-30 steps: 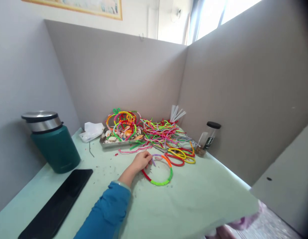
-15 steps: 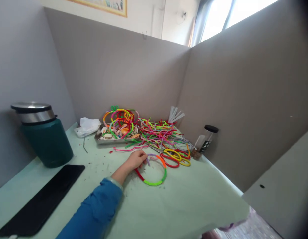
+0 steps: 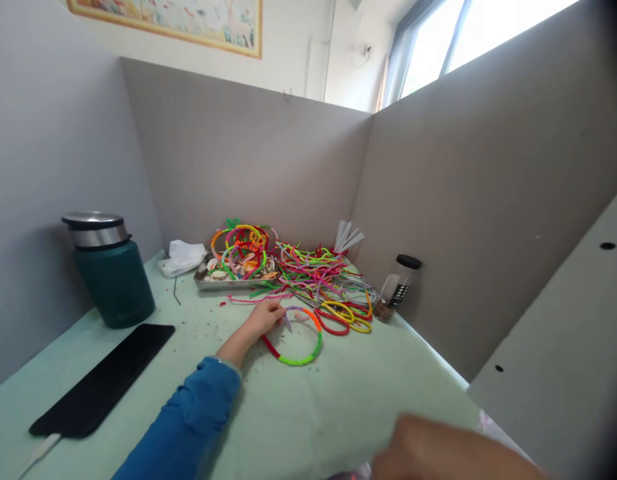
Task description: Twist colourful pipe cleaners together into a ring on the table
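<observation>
Head view: my left hand (image 3: 265, 318) has its fingers pinched narrow on the upper left of a multicoloured ring (image 3: 299, 362) lying on the green-covered table (image 3: 358, 400), near a loose purple end (image 3: 288, 323). That side grip probably steadies the ring while leaving its right and near sides uncovered. My right hand (image 3: 438, 453) is a blur at the lower right; I cannot tell how its fingers stand. Red loops (image 3: 333, 331) lie just beyond the ring's right side, and a metal tray (image 3: 228, 285) sits farther back. Bare green surface stretches from the ring towards me and rightward to the table's edge.
</observation>
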{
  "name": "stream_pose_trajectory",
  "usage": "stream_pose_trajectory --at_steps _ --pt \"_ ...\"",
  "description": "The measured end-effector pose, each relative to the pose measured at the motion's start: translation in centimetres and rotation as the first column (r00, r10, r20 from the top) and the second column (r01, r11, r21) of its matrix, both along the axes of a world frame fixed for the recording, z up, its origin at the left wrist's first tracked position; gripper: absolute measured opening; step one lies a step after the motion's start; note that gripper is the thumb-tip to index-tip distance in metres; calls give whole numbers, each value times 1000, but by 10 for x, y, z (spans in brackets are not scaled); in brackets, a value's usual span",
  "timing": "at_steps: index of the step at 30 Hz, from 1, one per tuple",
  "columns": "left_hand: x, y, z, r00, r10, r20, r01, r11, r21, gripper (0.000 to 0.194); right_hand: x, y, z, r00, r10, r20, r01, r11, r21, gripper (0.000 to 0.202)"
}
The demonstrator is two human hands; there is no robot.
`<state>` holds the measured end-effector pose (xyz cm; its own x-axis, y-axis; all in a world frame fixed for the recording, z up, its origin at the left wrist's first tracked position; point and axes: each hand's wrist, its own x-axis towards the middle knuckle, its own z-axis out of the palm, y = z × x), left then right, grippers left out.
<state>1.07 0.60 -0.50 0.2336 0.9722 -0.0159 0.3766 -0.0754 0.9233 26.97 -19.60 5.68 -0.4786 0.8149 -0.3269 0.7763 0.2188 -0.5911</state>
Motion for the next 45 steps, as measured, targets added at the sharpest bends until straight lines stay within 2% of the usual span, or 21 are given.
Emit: stream_pose_trajectory --at_steps 1,3,5,8,11,12,14,17,18,20,22,24,27,28,32,38,40,42,43,44,45 --pt "-1 0 -1 1000 3 -4 -3 1000 3 27 -5 18 11 997 50 -60 -47 998 52 26" --pt "-1 1 -3 1000 4 -26 -4 1000 21 30 -20 68 27 966 168 -195 -114 959 260 27" --pt "-2 4 -6 998 -17 -54 19 999 44 32 -39 129 28 972 88 -216 36 859 511 25" --pt "-2 7 -8 994 -47 -102 54 997 62 33 -65 211 -1 973 -201 -117 229 741 632 22" --pt "-1 7 -9 991 -42 -131 53 996 76 33 -78 252 -44 922 -385 -46 310 661 684 25" --pt "-1 7 -10 990 -35 -135 46 995 84 33 -80 257 -55 915 -403 -37 308 636 708 25" --pt "-1 7 -10 989 -26 -143 40 994 98 32 -80 261 -70 909 -416 -32 311 623 717 26" --pt "-1 6 -12 988 -25 -152 40 994 98 30 -78 260 -75 905 -425 -26 327 653 684 23" --pt "-2 6 -12 988 -32 -153 47 994 94 30 -78 259 -74 904 -426 -39 332 643 690 21" --pt "-2 6 -13 987 -49 -155 63 994 87 29 -77 257 -70 891 -437 -120 374 559 740 20" --pt "-2 6 -14 986 -57 -158 71 994 85 28 -76 254 -63 858 -433 -278 461 407 789 23" --pt "-2 7 -15 986 -60 -155 74 994 85 27 -72 250 -53 824 -355 -443 546 285 788 26" --pt "-3 6 -15 988 -63 -144 75 994 77 29 -65 243 -36 770 -169 -615 638 181 749 28" --pt "-3 6 -15 988 -66 -139 76 995 71 29 -64 241 -31 747 -117 -655 665 167 728 27" --pt "-3 2 -10 992 -74 -102 79 996 43 32 -64 230 -15 634 -23 -773 764 169 622 24" --pt "-3 -2 -6 993 -92 -73 94 995 25 31 -73 213 3 447 96 -889 844 284 455 24" --pt "-3 -3 -5 993 -96 -69 98 995 16 33 -72 213 7 416 122 -901 823 371 430 23" --pt "-3 -3 -3 993 -102 -62 103 995 5 34 -69 220 5 410 103 -906 757 515 401 22" --pt "-3 -4 -3 993 -104 -59 105 995 2 34 -67 224 1 369 76 -926 743 575 343 23" --pt "-3 -4 -2 993 -107 -55 107 994 -1 33 -66 229 -4 327 34 -944 738 615 278 23" --pt "-3 -5 -1 993 -107 -52 107 994 -2 33 -66 235 -11 296 -21 -955 746 630 217 23"
